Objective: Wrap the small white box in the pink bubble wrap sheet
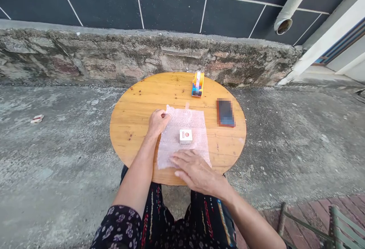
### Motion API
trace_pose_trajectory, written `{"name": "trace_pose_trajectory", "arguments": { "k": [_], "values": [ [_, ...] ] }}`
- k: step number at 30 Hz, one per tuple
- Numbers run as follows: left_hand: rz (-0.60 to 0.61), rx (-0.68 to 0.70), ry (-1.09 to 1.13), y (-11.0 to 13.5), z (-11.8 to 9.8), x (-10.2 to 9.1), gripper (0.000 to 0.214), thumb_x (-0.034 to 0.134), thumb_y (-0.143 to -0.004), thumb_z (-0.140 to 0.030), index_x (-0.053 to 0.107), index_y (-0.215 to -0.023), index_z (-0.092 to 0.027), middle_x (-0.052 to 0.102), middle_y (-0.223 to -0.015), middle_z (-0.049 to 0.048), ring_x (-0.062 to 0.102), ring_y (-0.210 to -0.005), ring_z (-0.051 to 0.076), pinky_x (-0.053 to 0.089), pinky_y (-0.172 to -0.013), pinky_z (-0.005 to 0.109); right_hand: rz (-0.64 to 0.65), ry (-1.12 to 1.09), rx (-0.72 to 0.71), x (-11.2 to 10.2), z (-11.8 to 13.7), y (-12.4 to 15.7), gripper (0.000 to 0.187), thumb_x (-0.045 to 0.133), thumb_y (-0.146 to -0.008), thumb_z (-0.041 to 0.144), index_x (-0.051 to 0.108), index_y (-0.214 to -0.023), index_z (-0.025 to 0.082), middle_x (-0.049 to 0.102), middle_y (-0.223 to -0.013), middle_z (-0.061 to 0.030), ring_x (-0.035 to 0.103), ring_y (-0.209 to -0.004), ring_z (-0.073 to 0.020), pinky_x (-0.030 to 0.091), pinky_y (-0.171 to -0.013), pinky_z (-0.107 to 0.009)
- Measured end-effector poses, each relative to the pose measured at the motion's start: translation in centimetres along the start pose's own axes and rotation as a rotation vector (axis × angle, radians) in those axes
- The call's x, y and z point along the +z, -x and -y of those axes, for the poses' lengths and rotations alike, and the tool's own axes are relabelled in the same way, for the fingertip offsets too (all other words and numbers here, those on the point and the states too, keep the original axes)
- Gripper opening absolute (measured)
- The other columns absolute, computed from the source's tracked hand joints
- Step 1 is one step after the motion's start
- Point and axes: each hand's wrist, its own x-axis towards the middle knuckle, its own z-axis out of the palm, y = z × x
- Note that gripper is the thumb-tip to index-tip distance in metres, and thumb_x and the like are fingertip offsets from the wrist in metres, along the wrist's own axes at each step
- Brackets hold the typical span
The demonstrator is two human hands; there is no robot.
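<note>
A sheet of pinkish bubble wrap [196, 127] lies spread on the round wooden table [128, 116]. On the middle of it sits a small white box [186, 135] with a red mark and dark print on top. My left hand [159, 122] pinches the sheet's far left corner between thumb and fingers. Close to the near edge, my right hand [196, 171] rests flat over the bubble wrap, fingers stretched out just in front of the box and holding nothing. Part of the near right edge is hidden under that hand.
Toward the table's far edge stands a yellow and blue tape dispenser [197, 84]. A dark, blurred phone-like object [226, 113] lies at the right. Beyond the table runs a low stone wall base [114, 57]. A green metal chair [333, 222] stands at lower right.
</note>
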Motion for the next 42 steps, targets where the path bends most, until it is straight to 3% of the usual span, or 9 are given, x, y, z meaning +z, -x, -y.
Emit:
{"name": "trace_pose_trajectory", "arguments": {
  "k": [3, 8, 13, 19, 26, 34, 42],
  "values": [
    [0.006, -0.004, 0.010, 0.0, 0.0, 0.0, 0.016, 0.053, -0.074, -0.029, 0.058, -0.063, -0.020, 0.060, -0.075, 0.0011, 0.055, -0.074, 0.016, 0.039, -0.067, 0.026, 0.063, 0.013, -0.030, 1.1, 0.2, 0.0, 0.026, 0.051, -0.094, 0.025, 0.062, -0.117, 0.019, 0.065, -0.124, -0.0067, 0.051, -0.123, -0.0211, 0.037, -0.105, -0.041],
    [0.006, -0.015, 0.010, 0.1, 0.0, 0.0, 0.016, 0.053, -0.074, -0.029, 0.057, -0.062, -0.020, 0.060, -0.077, 0.0013, 0.055, -0.073, 0.016, 0.039, -0.067, 0.027, 0.045, 0.006, -0.019, 1.9, 0.2, 0.6, 0.024, 0.051, -0.093, 0.022, 0.064, -0.114, 0.020, 0.064, -0.125, -0.0062, 0.050, -0.124, -0.0204, 0.036, -0.106, -0.040],
    [-0.020, -0.009, -0.013, 0.0, 0.1, 0.3, 0.014, 0.054, -0.074, -0.028, 0.056, -0.063, -0.020, 0.060, -0.078, 0.0019, 0.055, -0.077, 0.017, 0.041, -0.070, 0.027, -0.105, -0.100, 0.016, 1.8, -0.7, 1.8, 0.024, 0.050, -0.094, 0.022, 0.064, -0.114, 0.022, 0.068, -0.117, -0.0055, 0.057, -0.111, -0.0203, 0.041, -0.098, -0.040],
    [-0.053, 0.035, -0.050, 0.1, 0.2, 0.5, 0.013, 0.054, -0.074, -0.025, 0.053, -0.061, -0.021, 0.058, -0.079, 0.0035, 0.054, -0.083, 0.020, 0.041, -0.075, 0.030, -0.291, -0.067, 0.182, 1.2, -3.7, 3.8, 0.023, 0.049, -0.092, 0.015, 0.065, -0.108, 0.021, 0.068, -0.110, -0.0077, 0.060, -0.103, -0.0228, 0.045, -0.090, -0.042],
    [-0.076, 0.056, -0.105, 0.2, 0.4, 0.7, 0.011, 0.055, -0.075, -0.024, 0.056, -0.064, -0.021, 0.061, -0.090, 0.0073, 0.053, -0.094, 0.025, 0.041, -0.085, 0.034, -0.310, 0.099, 0.251, 1.6, -5.9, 4.8, 0.021, 0.051, -0.092, 0.014, 0.066, -0.104, 0.020, 0.068, -0.115, -0.0083, 0.059, -0.108, -0.0259, 0.042, -0.093, -0.047],
    [-0.080, 0.062, -0.150, 0.1, 0.8, 1.1, 0.012, 0.055, -0.080, -0.028, 0.062, -0.073, -0.020, 0.061, -0.103, 0.0084, 0.051, -0.102, 0.026, 0.042, -0.092, 0.036, -0.317, 0.138, 0.268, 1.5, -5.7, 4.6, 0.019, 0.052, -0.091, 0.016, 0.067, -0.102, 0.019, 0.068, -0.115, -0.0078, 0.060, -0.106, -0.0253, 0.041, -0.093, -0.047],
    [-0.068, 0.064, -0.191, 0.1, 0.9, 1.0, 0.011, 0.055, -0.080, -0.026, 0.062, -0.073, -0.020, 0.061, -0.106, 0.0081, 0.051, -0.104, 0.027, 0.042, -0.095, 0.039, -0.409, 0.110, 0.232, 1.7, -5.8, 4.9, 0.018, 0.053, -0.092, 0.015, 0.067, -0.099, 0.021, 0.070, -0.110, -0.0067, 0.061, -0.103, -0.0240, 0.043, -0.090, -0.044]
  ]
}}
